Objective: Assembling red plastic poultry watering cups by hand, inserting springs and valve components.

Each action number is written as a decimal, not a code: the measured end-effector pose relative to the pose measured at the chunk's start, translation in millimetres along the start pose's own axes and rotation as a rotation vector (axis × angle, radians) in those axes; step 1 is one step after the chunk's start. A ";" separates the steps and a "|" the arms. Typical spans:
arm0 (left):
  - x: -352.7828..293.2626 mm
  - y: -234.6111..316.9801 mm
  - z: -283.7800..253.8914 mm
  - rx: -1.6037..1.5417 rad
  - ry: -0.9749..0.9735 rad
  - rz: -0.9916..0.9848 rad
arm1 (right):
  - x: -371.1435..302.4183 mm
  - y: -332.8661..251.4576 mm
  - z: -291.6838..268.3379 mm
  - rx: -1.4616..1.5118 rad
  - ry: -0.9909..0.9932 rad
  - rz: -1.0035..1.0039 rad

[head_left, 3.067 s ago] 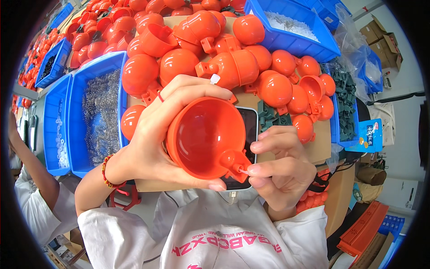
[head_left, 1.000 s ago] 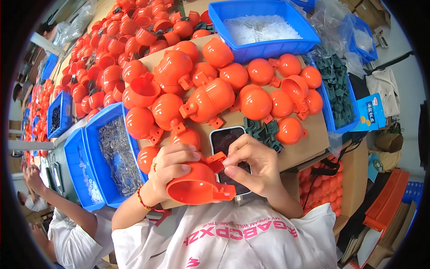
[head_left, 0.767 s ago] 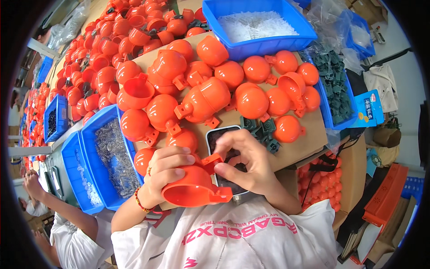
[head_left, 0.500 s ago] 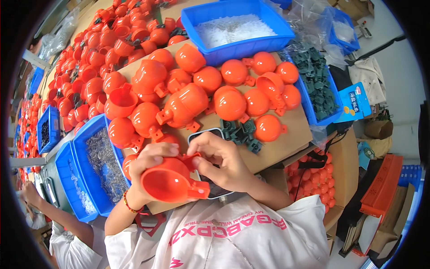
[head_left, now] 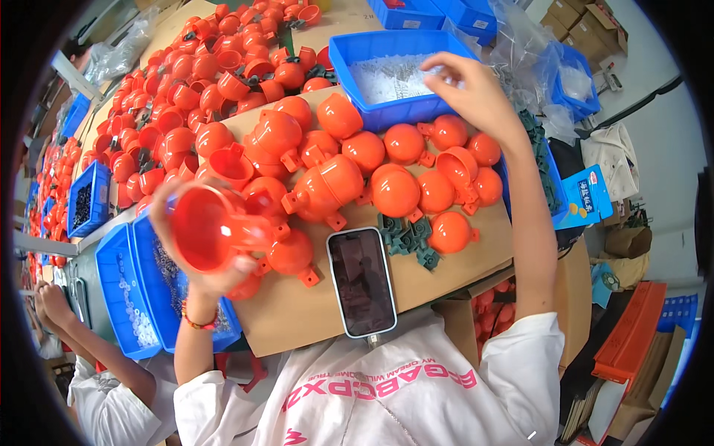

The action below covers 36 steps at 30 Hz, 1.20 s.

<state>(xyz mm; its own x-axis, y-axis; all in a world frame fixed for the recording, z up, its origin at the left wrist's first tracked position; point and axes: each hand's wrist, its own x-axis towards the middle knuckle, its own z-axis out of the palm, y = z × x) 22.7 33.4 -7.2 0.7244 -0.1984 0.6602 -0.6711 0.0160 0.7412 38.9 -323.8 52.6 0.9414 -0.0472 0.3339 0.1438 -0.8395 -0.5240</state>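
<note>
The left grip holds a glossy, hollow, rounded red cup.

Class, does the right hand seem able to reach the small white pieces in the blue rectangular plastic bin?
Likely yes: the right hand is over one end of the uncovered bin, with nothing visibly blocking the pieces.

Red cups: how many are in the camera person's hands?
1: the red cup is in the left hand, open side toward the camera. The right hand, over the blue bin of white pieces, has none.
</note>
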 end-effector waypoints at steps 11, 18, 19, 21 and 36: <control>-19.4 -3.8 7.7 -0.079 -0.326 -0.021 | 80.4 15.2 44.6 -0.315 -0.643 0.082; -18.4 2.1 5.8 -0.067 -0.256 -0.087 | 73.1 33.4 35.4 -0.092 -0.268 -0.113; -19.1 1.3 5.1 -0.086 -0.268 -0.102 | 70.9 28.7 32.8 -0.020 -0.201 -0.073; -19.8 0.1 3.9 -0.128 -0.294 -0.125 | 63.7 16.6 24.8 0.119 -0.062 0.005; -5.8 18.9 11.3 -0.246 -0.516 -0.388 | 22.2 2.0 5.6 0.456 0.332 0.037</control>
<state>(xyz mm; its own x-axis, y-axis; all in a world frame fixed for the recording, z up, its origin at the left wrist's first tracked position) 4.1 23.7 1.7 0.6966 -0.6743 0.2450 -0.2796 0.0593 0.9583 61.8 -323.5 54.5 0.8122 -0.3018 0.4993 0.2994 -0.5189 -0.8007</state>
